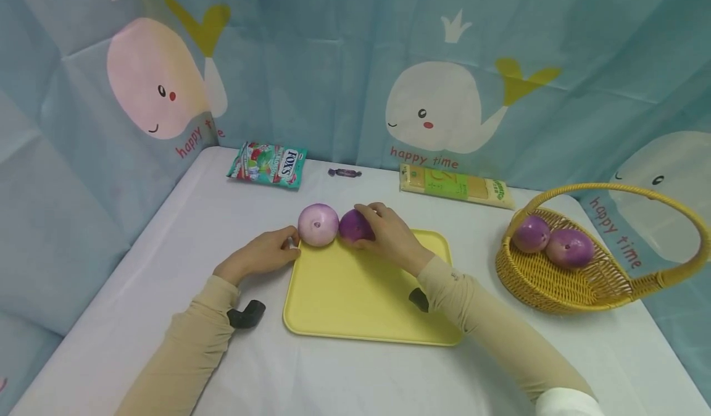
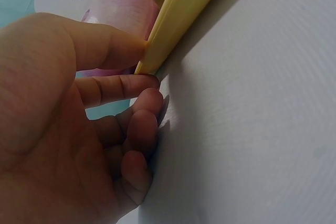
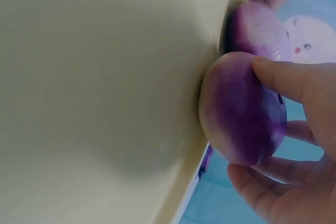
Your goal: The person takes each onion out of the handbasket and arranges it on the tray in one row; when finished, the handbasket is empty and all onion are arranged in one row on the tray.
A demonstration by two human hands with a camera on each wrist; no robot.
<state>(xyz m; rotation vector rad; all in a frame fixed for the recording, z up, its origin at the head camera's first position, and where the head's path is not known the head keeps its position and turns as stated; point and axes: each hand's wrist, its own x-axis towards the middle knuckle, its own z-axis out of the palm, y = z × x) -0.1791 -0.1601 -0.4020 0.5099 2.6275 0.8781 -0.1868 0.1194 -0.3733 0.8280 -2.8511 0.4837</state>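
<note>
My left hand [image 1: 266,253] is at the left far corner of the yellow tray [image 1: 366,299]. In the left wrist view its thumb and forefinger pinch the rim, with the other fingers curled beside the table. A pale purple onion [image 1: 318,225] sits on the tray near that corner. Beside it is a darker purple onion [image 3: 241,108], which my right hand [image 1: 391,234] grips with thumb and fingers spread around its sides. In the right wrist view this onion's underside is right at the tray's surface, and the two onions overlap.
A yellow wicker basket [image 1: 508,268] with a tall handle holds two more purple onions [image 1: 569,248] on the right. Along the back lie a green candy bag [image 1: 269,165], a small wrapped candy [image 1: 344,173] and a long flat food packet [image 1: 455,186]. A whale-print curtain [image 1: 311,83] hangs behind.
</note>
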